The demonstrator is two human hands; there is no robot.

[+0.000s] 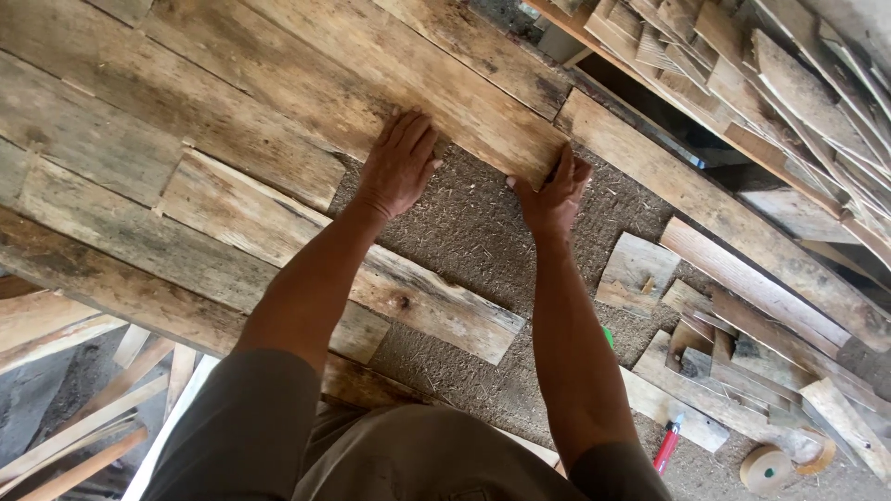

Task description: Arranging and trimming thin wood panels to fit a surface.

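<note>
Both my hands are on the near end of a long weathered plank that lies among other planks on the dusty ground. My left hand rests flat on its lower edge, fingers spread and pointing away from me. My right hand grips the plank's end corner, thumb on top and fingers curled under it. A shorter pale plank lies just below my left forearm.
More weathered planks lie side by side at the left. Offcuts are scattered at the right on sawdust-covered ground. A stack of thin boards fills the upper right. A red-handled tool and a tape roll lie at the lower right.
</note>
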